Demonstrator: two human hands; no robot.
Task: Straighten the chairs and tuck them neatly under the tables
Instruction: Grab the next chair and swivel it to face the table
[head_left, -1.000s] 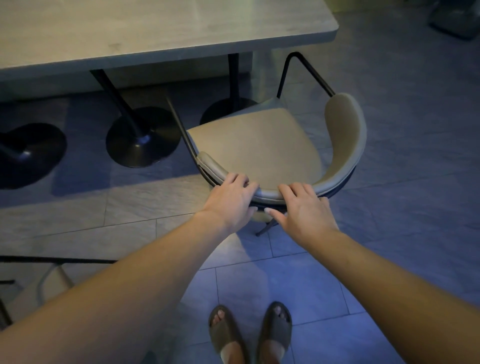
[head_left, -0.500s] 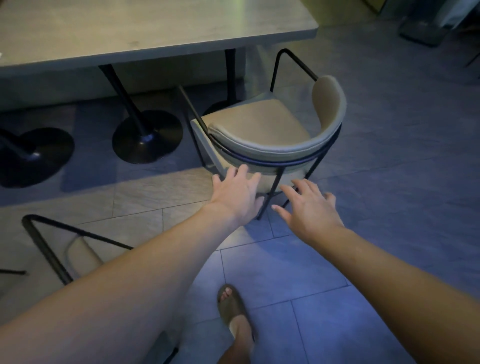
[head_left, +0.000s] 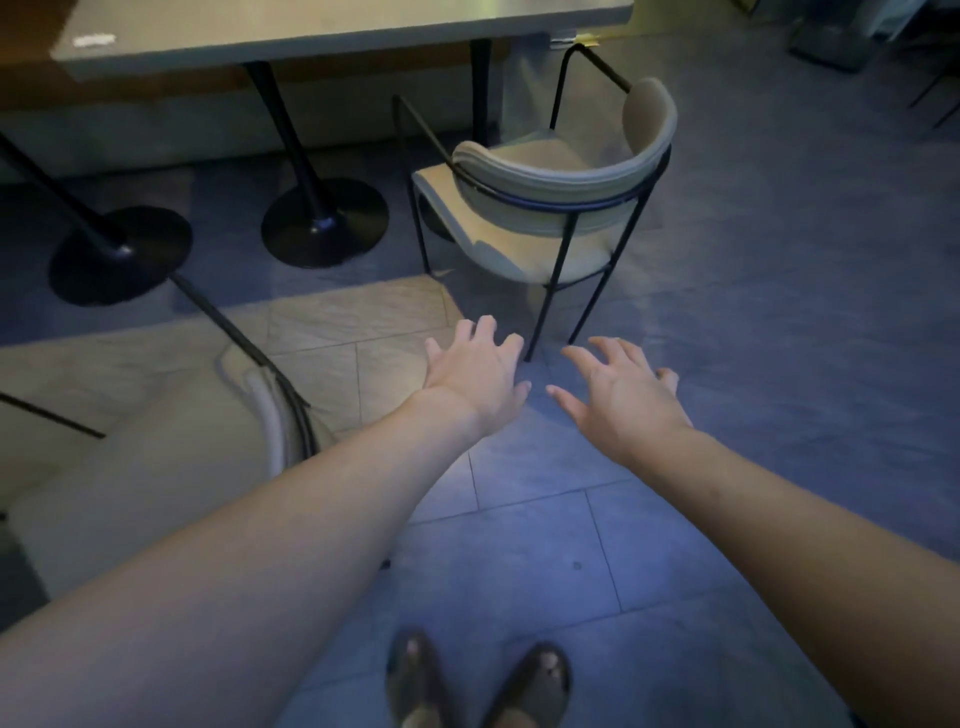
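A beige cushioned chair (head_left: 550, 192) on a thin black frame stands upright at the right end of the pale table (head_left: 322, 26), its seat partly under the tabletop edge. Its curved backrest faces me. My left hand (head_left: 475, 371) and my right hand (head_left: 621, 395) hover with fingers spread, a short way in front of the chair's rear legs, touching nothing. A second beige chair (head_left: 156, 457) with a black frame sits close at my lower left, partly hidden by my left forearm.
Two black round pedestal bases (head_left: 324, 221) (head_left: 119, 252) stand under the table. Grey floor tiles (head_left: 779, 312) stretch to the right. A dark object (head_left: 826, 41) sits at the top right. My two feet in sandals (head_left: 478, 680) are at the bottom.
Both hands gripped the chair's backrest a second ago, then let go. The chair now stands farther from me, nearer the table, and my hands hang free in front of it.
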